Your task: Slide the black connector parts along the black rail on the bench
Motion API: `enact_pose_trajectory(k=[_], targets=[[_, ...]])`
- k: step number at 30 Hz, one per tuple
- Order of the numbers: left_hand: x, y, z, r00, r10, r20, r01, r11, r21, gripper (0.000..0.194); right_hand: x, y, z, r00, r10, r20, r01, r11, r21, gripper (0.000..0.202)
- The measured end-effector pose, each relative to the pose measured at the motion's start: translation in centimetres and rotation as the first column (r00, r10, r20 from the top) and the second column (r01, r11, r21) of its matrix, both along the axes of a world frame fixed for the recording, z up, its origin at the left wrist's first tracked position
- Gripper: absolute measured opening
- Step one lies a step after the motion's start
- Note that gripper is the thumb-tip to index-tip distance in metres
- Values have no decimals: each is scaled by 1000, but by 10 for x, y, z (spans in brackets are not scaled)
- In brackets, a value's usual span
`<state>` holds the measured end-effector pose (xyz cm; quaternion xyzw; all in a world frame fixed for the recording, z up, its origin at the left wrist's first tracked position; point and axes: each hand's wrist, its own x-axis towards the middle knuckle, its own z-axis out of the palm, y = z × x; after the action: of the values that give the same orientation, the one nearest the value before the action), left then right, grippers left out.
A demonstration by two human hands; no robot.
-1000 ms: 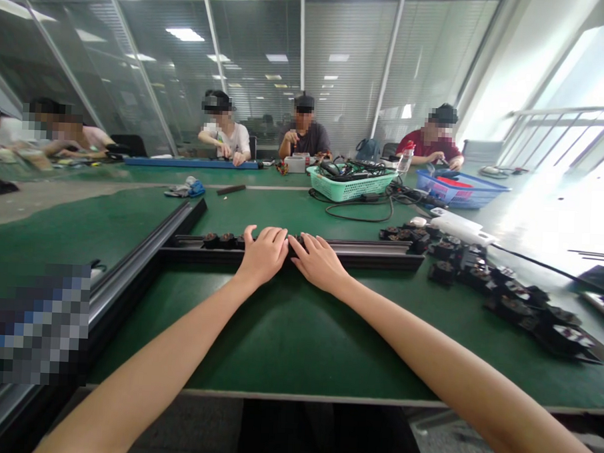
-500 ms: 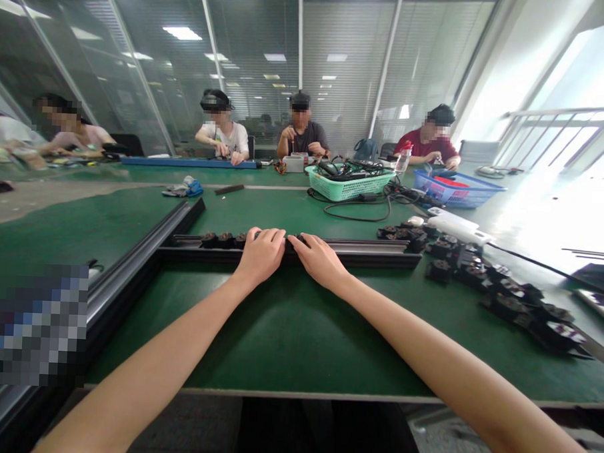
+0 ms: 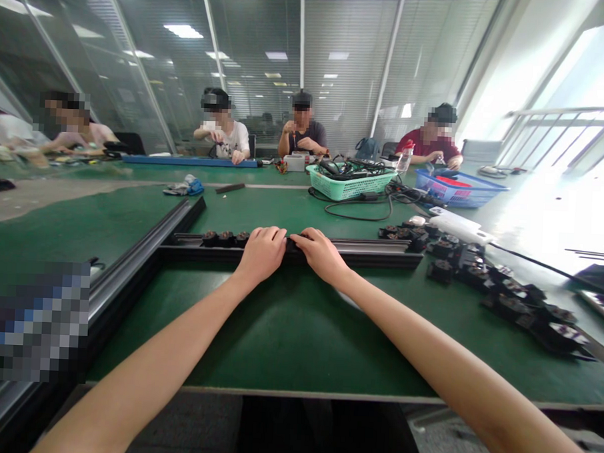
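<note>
Pressure, if uneven, from left hand (image 3: pixel 263 255) and right hand (image 3: pixel 325 257), whose grip I cannot tell, could be tipping the black rail (image 3: pixel 375 260) toward the near edge of the worktop (image 3: pixel 302 340).

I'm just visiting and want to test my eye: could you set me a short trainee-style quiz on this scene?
1. True or false: the left hand and right hand are both at the same black channel rail.
2. What fills the mint-green basket? A) books B) black cables C) cups
3. Fill in: of the two hands, the ____ one is nearer the row of black modules showing in the rail.

Key: 1. True. 2. B. 3. Left.
</note>
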<state>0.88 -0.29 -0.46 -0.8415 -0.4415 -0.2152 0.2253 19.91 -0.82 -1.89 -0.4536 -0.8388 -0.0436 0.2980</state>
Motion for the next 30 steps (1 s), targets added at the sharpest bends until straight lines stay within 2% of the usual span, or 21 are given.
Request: enact_pose_trajectory(k=[5, 11, 20, 25, 30], targets=[[1, -1, 1, 999, 41, -9, -41, 999, 18, 35, 2, 0, 0, 1000, 8, -19, -8, 1000, 1, 49], [0, 0, 0, 999, 35, -8, -35, 999, 23, 37, 5, 4, -3, 997, 47, -61, -47, 999, 11, 49], [0, 1, -1, 1000, 20, 16, -20, 999, 32, 37, 10, 8, -4, 994, 66, -82, -66, 998, 1, 44], [0, 1, -2, 1000, 30, 5, -30, 999, 38, 37, 12, 3, -1, 992, 85, -90, -86, 996, 2, 35], [0, 1, -2, 999, 38, -6, -38, 999, 39, 39, 10, 0, 1, 994, 59, -89, -60, 998, -1, 31]])
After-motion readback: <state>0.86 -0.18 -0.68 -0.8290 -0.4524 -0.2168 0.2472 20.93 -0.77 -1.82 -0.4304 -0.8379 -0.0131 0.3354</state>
